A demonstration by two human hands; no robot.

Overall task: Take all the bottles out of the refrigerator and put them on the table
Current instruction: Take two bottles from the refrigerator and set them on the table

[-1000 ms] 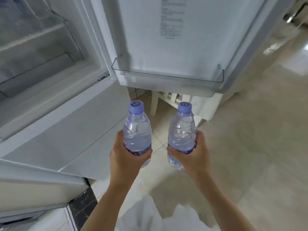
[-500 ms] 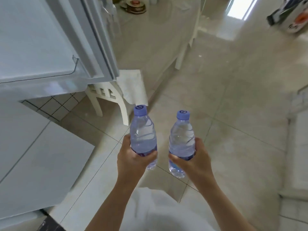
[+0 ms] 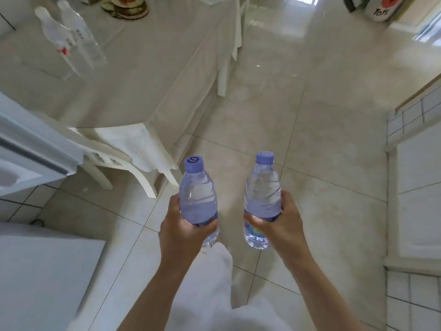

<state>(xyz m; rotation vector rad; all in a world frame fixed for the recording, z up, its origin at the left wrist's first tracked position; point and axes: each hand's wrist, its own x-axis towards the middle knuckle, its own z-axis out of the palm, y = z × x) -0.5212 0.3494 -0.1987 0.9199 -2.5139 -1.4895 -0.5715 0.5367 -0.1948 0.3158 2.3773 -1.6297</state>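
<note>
I hold two clear water bottles with lilac caps upright in front of me, above the tiled floor. My left hand (image 3: pixel 185 229) grips the lower half of the left bottle (image 3: pixel 197 192). My right hand (image 3: pixel 279 223) grips the lower half of the right bottle (image 3: pixel 262 187). The table (image 3: pixel 143 75), covered in a pale cloth, stretches ahead at upper left. Two clear bottles (image 3: pixel 69 37) with white caps stand on its far left part. The open refrigerator door (image 3: pixel 31 149) shows at the left edge.
A white chair (image 3: pixel 124 149) is tucked at the table's near end. Stacked plates (image 3: pixel 126 5) sit at the table's far end. A tiled counter with white cabinet doors (image 3: pixel 420 187) runs along the right. Open floor lies between table and counter.
My view has swung right, away from the refrigerator toward the table and floor. Both hands keep their grip on the bottles, which stay upright in front of me.
</note>
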